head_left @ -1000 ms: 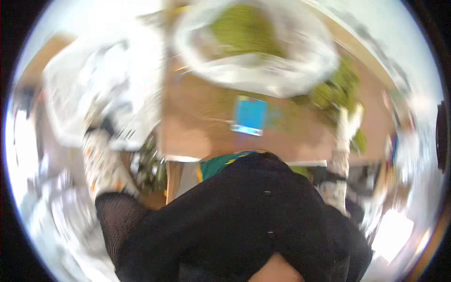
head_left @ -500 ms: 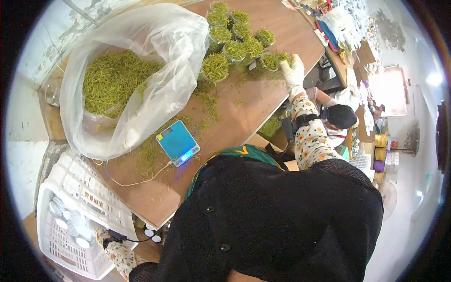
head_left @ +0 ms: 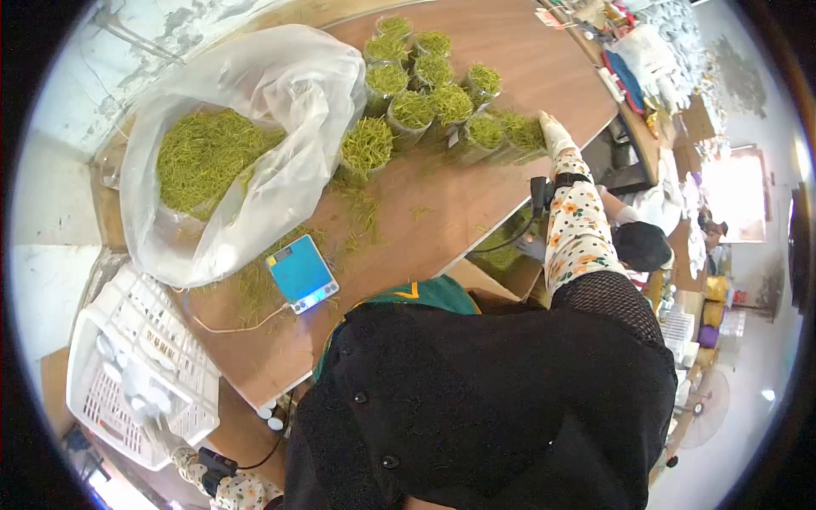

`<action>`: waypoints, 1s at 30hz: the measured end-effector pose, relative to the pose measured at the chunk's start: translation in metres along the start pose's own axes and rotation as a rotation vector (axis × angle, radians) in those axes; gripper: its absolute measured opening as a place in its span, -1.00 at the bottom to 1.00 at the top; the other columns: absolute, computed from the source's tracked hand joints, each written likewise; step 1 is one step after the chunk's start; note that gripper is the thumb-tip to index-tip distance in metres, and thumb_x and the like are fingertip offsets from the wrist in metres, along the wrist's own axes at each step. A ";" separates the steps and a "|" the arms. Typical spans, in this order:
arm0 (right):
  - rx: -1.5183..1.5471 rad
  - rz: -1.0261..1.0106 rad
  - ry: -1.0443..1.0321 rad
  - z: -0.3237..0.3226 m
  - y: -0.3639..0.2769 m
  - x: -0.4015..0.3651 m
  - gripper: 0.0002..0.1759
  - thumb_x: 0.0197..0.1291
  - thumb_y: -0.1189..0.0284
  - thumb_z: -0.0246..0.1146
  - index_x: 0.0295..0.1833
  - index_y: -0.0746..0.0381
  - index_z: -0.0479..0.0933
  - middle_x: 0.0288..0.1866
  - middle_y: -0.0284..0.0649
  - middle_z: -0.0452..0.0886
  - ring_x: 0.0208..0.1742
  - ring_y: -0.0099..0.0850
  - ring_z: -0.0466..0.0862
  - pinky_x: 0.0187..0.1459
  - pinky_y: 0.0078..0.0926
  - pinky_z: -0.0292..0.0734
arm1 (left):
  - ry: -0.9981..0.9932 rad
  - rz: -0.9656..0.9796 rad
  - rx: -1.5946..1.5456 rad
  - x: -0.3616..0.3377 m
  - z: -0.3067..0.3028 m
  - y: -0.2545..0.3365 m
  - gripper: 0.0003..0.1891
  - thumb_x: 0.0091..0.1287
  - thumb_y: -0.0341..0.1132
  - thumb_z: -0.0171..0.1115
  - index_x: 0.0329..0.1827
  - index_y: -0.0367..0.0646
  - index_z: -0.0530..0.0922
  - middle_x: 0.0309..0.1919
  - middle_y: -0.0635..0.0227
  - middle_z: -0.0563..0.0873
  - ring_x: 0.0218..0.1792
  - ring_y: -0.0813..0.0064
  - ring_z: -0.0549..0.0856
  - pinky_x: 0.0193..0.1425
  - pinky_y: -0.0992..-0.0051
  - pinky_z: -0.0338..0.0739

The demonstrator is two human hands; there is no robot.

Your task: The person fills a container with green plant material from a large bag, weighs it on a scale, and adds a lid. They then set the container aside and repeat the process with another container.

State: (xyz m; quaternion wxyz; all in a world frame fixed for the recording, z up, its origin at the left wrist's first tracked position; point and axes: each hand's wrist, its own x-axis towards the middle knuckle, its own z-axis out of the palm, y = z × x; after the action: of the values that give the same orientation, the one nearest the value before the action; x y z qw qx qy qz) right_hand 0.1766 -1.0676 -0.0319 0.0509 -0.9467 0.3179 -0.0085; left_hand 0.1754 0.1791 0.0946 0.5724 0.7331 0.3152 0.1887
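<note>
My right hand (head_left: 557,134), in a white glove, lies with its fingers stretched along the right side of a clear jar (head_left: 522,133) filled with green, stringy dried plant pieces. Next to that jar is another filled jar (head_left: 483,132) at the front of a group of several. My left hand (head_left: 163,433), also gloved, reaches into the white plastic basket (head_left: 200,374) at the lower left. Its fingers look extended near clear jars (head_left: 140,382) there, though blur hides whether they touch one.
A large clear plastic bag (head_left: 319,93) holds a heap of the dried plant (head_left: 208,157). A blue-topped digital scale (head_left: 299,268) with a lit display and a cable sits on the brown table (head_left: 425,212). Another person in a black cap (head_left: 642,246) is beyond the right edge.
My right hand has shifted slightly, and the jar beside it now shows clearly next to the others. My left hand has moved down and left along the basket. The whole view has shifted a little.
</note>
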 end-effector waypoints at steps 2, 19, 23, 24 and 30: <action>-0.050 -0.158 -0.055 0.006 0.001 -0.004 -0.20 0.41 0.02 0.17 0.50 0.41 0.26 0.48 0.08 0.41 0.50 -0.21 0.40 0.46 -0.40 0.25 | 0.084 0.027 -0.053 -0.013 0.005 0.027 -0.42 0.46 -0.28 0.15 0.45 -0.42 0.26 0.34 -0.03 0.45 0.35 0.17 0.46 0.33 0.28 0.56; 0.130 -0.325 -0.156 -0.139 -0.243 -0.210 0.05 -0.04 0.18 0.49 0.53 0.35 0.19 0.60 0.27 0.08 0.57 0.10 0.21 0.52 -0.21 0.19 | -0.477 0.036 -0.455 -0.192 0.160 0.114 -0.28 0.44 -0.02 0.17 0.53 -0.28 0.24 0.42 0.05 0.42 0.37 0.07 0.46 0.41 0.08 0.41; 0.166 -0.499 0.124 -0.112 -0.235 -0.198 -0.18 -0.01 0.30 0.43 0.40 0.32 0.35 0.30 0.19 0.51 0.37 0.07 0.47 0.40 -0.10 0.35 | -0.540 -0.069 -0.641 -0.255 0.220 0.130 -0.46 0.35 -0.34 0.31 0.37 -0.24 0.41 0.26 0.15 0.57 0.25 0.22 0.58 0.19 0.09 0.62; 0.155 -0.486 0.170 -0.110 -0.234 -0.197 -0.26 0.01 0.31 0.42 0.33 0.31 0.39 0.19 0.18 0.58 0.25 0.09 0.55 0.29 -0.08 0.44 | -0.591 -0.055 -0.643 -0.261 0.225 0.132 -0.45 0.36 -0.32 0.30 0.39 -0.23 0.39 0.28 0.11 0.56 0.27 0.19 0.58 0.19 0.06 0.62; 0.206 -0.437 0.289 -0.161 -0.228 -0.196 -0.42 0.04 0.40 0.44 0.22 0.22 0.49 -0.08 -0.01 0.69 -0.10 -0.14 0.72 -0.02 -0.21 0.61 | -0.561 -0.131 -0.677 -0.256 0.215 0.094 -0.61 0.37 -0.29 0.27 0.21 -0.20 0.48 0.19 0.13 0.64 0.17 0.20 0.67 0.15 0.08 0.66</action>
State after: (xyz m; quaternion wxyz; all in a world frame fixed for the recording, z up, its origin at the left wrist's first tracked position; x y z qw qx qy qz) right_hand 0.1490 -0.7835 0.1545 0.0978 -0.9716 0.1079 -0.1866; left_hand 0.1490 -0.1635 0.1475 0.8542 0.5058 0.1139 0.0384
